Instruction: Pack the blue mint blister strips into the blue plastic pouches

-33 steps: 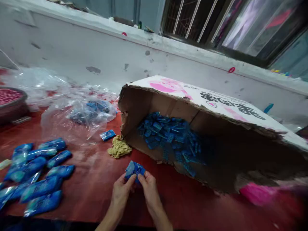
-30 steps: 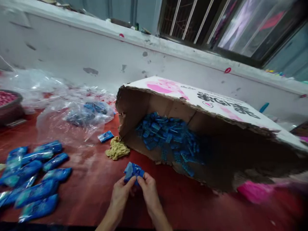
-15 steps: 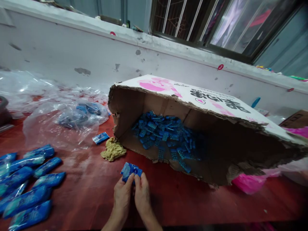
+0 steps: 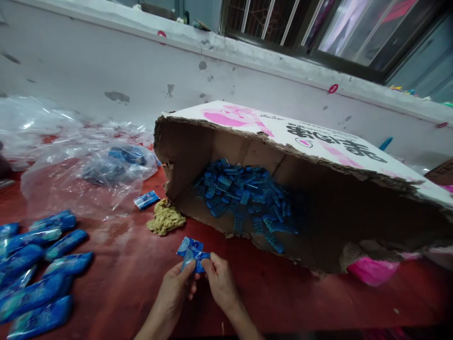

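Blue plastic sachet point(image 4: 192, 252), small & shiny, is pinched between both hands just above the red table point(image 4: 283, 293), near its front edge at about the middle. Left hand point(image 4: 175, 288) grips the sachet's lower left part w/ thumb and forefinger closed on it; the other fingers are curled under. Right hand point(image 4: 221, 283) holds the lower right part the same way, thumb tip on top of the plastic. Both hands are clenched on the sachet, almost touching each other. What is inside the sachet I cannot tell.

Containers: a big torn brown cardboard box point(image 4: 318, 151) w/ white-and-pink printed side lies tipped on the table, just behind the hands and to the right, its opening facing the front edge. Inside, at the back left of the box, is a heap of small blue packets point(image 4: 244, 198), many pcs, loose. A clear plastic bag point(image 4: 88, 184) lies crumpled toward the back left of the table; some dark blue pieces point(image 4: 116, 163) are inside it, blurred by the film.

At the front left corner several filled long blue pouches point(image 4: 38, 264) lie side by side. One single small blue packet point(image 4: 146, 199) and a crumpled yellow cloth point(image 4: 165, 218) lie between the bag and the box, the cloth just beside the box's left edge. A pink plastic piece point(image 4: 373, 271) sticks out under the box at the right.
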Demonstrator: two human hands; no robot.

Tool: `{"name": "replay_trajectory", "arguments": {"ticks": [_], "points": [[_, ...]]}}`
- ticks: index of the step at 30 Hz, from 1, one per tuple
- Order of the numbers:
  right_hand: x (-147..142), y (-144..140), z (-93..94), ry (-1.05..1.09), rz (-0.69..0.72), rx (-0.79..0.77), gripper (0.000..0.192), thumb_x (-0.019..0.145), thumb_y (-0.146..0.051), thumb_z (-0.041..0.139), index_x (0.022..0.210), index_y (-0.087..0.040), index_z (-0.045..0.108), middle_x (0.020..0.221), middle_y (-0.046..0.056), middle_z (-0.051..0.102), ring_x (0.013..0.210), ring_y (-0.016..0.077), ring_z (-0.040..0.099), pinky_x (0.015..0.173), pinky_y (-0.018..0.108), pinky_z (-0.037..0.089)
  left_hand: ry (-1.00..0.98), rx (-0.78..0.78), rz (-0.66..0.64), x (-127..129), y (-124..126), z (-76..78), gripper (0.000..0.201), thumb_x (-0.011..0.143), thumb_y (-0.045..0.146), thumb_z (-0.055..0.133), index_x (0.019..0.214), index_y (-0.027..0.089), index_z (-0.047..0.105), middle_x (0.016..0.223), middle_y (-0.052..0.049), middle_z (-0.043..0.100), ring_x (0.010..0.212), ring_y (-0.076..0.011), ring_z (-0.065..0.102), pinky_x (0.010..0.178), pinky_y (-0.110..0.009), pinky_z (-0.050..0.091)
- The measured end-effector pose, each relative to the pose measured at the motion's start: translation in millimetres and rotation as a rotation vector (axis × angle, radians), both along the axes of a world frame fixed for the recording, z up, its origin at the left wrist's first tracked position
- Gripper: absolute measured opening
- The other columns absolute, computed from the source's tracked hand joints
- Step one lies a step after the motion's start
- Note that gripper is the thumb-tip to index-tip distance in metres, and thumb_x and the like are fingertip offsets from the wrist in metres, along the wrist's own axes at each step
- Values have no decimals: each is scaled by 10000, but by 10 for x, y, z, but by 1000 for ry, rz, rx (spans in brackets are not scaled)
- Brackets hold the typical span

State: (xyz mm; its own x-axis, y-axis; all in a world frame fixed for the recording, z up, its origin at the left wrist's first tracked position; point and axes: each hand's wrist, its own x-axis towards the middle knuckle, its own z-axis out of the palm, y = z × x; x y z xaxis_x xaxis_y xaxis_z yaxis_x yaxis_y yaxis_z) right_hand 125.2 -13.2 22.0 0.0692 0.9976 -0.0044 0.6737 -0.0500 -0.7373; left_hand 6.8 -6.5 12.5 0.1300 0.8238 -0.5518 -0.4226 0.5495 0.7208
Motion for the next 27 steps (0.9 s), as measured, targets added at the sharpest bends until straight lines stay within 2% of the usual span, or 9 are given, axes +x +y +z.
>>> {"name": "replay_trajectory", "arguments": {"ticks": [2,4,6,7,10,13,19,23,27], "points": [[178,152,112,-92,-26,-17,284,871,-326,407,679,-197,572,665,-12,626,654,128,585,596,186,411,-26,-33,27,-29,-11,-7,404,440,439,763,570,145,518,430,29,559,307,-50,401,290,-161,265],[395,378,185,-166,-151,-21,228,871,-330,411,940,-189,576,923,68,638,871,192,589,750,256,407,-56,-61,44,-40,-26,-10,403,446,426,768,582,152,505,420,34,552,310,-51,403,289,-157,269],[610,632,203,-246,-283,-52,373,855,-341,434,1175,-150,455,1148,174,533,1031,270,528,819,346,379,-67,-87,47,-47,-42,0,404,458,431,764,584,156,496,408,33,545,306,-53,403,286,-158,276],[701,751,192,-277,-329,-81,421,850,-335,439,1224,-143,408,1168,200,510,1041,292,525,817,379,378,-68,-99,46,-53,-50,9,405,466,437,760,585,157,493,401,33,541,302,-56,404,285,-160,280],[868,1008,108,-326,-346,-164,402,795,-303,526,1160,-142,479,1105,199,552,1007,307,559,797,392,395,-79,-126,32,-88,-69,37,391,505,445,742,591,163,486,388,33,535,296,-66,421,282,-161,285],[918,1097,27,-331,-313,-181,344,765,-250,551,1096,-160,531,1108,178,567,1009,287,563,801,371,401,-107,-129,7,-138,-78,42,346,569,421,716,605,162,490,398,27,542,304,-72,442,288,-161,299],[964,948,52,-214,-232,-48,350,742,-189,502,1089,-148,520,1002,133,623,951,246,586,773,333,430,-165,-142,-6,-196,-83,-11,259,636,338,691,635,154,508,454,11,576,349,-76,480,320,-165,346],[881,617,36,-78,-150,34,337,770,-240,458,1099,-171,470,881,50,644,787,167,622,712,284,471,-161,-155,-9,-222,-70,-29,245,610,301,714,655,157,521,470,13,586,377,-79,507,351,-163,360],[729,235,-53,-18,-108,81,270,745,-203,466,1005,-156,517,945,83,623,890,187,588,802,321,451,-85,-73,-52,-269,-30,-39,278,587,350,721,619,147,534,464,8,585,385,-77,506,366,-165,348]]}}
